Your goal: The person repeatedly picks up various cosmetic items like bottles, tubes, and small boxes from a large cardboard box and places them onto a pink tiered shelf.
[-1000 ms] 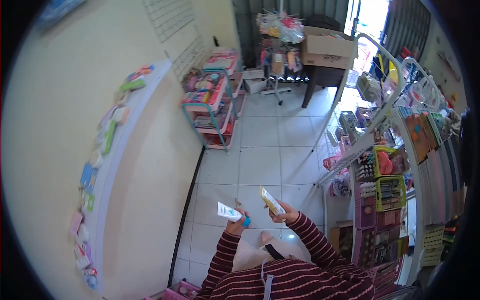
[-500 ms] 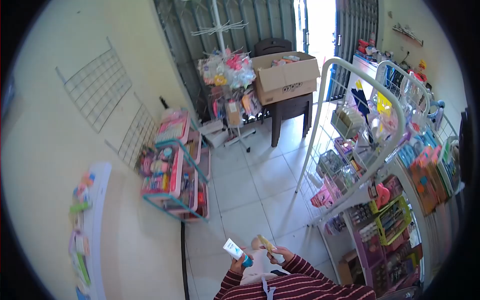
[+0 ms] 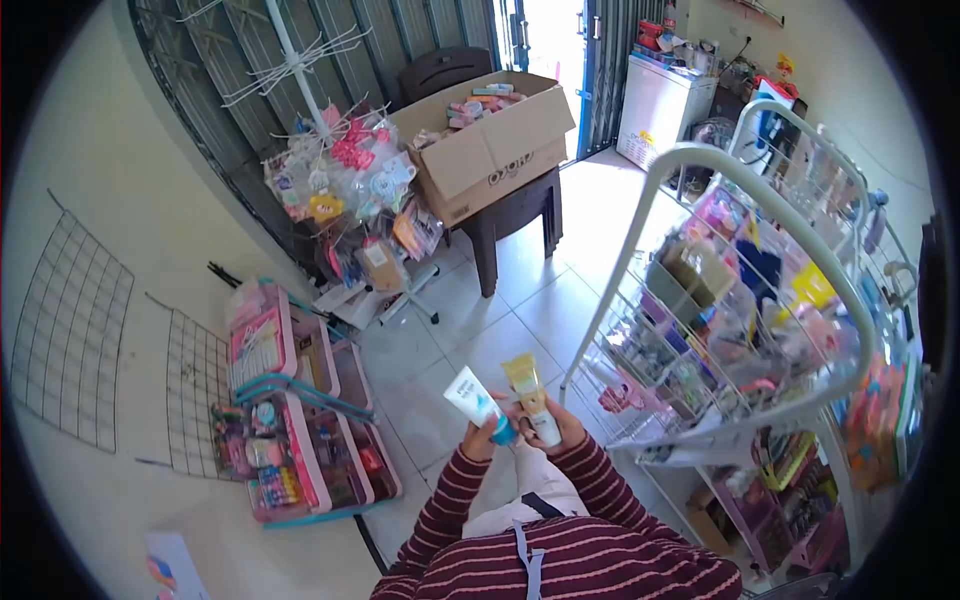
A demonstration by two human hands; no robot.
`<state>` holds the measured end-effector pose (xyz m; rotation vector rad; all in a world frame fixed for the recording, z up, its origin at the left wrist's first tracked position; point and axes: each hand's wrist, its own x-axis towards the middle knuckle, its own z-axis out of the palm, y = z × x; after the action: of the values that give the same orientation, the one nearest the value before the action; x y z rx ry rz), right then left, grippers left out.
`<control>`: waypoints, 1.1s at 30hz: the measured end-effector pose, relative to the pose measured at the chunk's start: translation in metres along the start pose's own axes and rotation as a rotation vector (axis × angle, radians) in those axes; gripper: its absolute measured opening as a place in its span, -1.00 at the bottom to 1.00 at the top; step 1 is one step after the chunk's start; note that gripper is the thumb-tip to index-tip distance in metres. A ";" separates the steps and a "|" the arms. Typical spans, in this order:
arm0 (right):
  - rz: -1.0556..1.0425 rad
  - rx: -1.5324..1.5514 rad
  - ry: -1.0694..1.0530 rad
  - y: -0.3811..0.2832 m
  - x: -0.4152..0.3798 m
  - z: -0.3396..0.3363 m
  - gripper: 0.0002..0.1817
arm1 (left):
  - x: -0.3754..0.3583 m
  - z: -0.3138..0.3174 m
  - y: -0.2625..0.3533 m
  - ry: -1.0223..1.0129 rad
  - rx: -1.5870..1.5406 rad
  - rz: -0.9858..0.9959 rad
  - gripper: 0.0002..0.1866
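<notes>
My left hand [image 3: 483, 436] is closed around a white squeeze tube [image 3: 472, 395] with a teal cap, tilted with its flat end up and to the left. In my right hand [image 3: 566, 430] is a yellow squeeze tube [image 3: 523, 377] with a white cap, its flat end pointing up. Both tubes are held side by side in front of my body, close to each other. The labels are too small to read. Some of my fingers are hidden behind the tubes.
Ahead, an open cardboard box [image 3: 500, 157] holding small packages sits on a dark plastic stool [image 3: 515, 225]. A hanging-goods stand [image 3: 297, 62] is left of it. Pink-and-teal drawer shelves [image 3: 311, 440] stand at the left wall; a white wire rack [image 3: 640, 235] full of goods stands right.
Both hands have risen and moved forward with the tubes, which are now closer together. The view has shifted toward the box and the right side of the room.
</notes>
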<state>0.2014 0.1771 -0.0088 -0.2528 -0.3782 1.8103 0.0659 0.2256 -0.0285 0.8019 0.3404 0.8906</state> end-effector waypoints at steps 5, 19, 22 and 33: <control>-0.032 0.057 0.020 -0.043 0.066 -0.046 -0.49 | 0.079 -0.028 -0.008 0.036 -0.166 -0.096 -0.57; -0.063 -0.170 0.115 -0.203 0.340 -0.081 -0.52 | 0.284 -0.158 0.071 0.237 0.019 0.043 -0.62; -0.071 -0.064 0.148 -0.211 0.382 -0.095 -0.52 | 0.325 -0.168 0.090 0.265 -0.039 -0.101 -0.63; -0.344 -0.097 0.188 -0.320 0.484 -0.102 -0.53 | 0.578 -0.132 0.156 -0.274 0.009 -0.138 -0.53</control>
<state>0.3940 0.7325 0.0308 -0.3973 -0.3526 1.4194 0.2513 0.8074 0.0302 0.8857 0.1566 0.6413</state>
